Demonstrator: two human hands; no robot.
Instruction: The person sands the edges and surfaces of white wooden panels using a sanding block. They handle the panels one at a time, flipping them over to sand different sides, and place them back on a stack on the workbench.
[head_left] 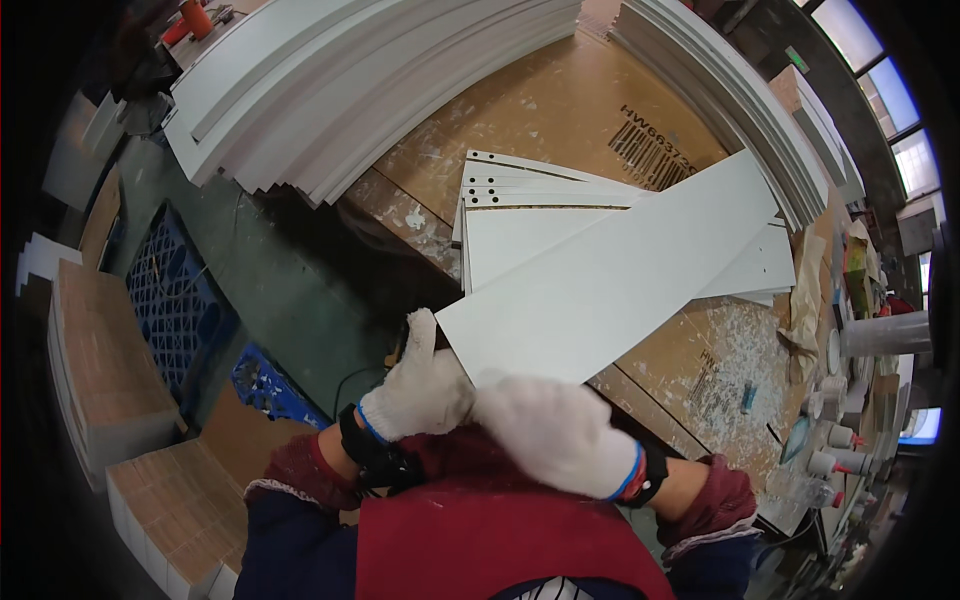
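A long white board point(620, 270) lies slantwise, its near end reaching toward me. My left hand point(415, 390), in a white knitted glove, grips its near left corner with the thumb raised beside the edge. Over the near end is my right hand point(550, 430), gloved likewise and smeared by motion; its fingers cannot be made out. Beneath the board, several white panels point(530, 235) lie fanned out, some with dark holes at one end. They rest on a bench covered with brown cardboard point(540, 100).
Tall rows of white boards point(370, 85) stand at the far left, and more boards point(740, 95) line the far right. Blue plastic pallets point(175, 300) and stacked brown-faced panels point(105, 350) are at left. White scraps point(735, 400) and small bottles point(825, 462) sit at right.
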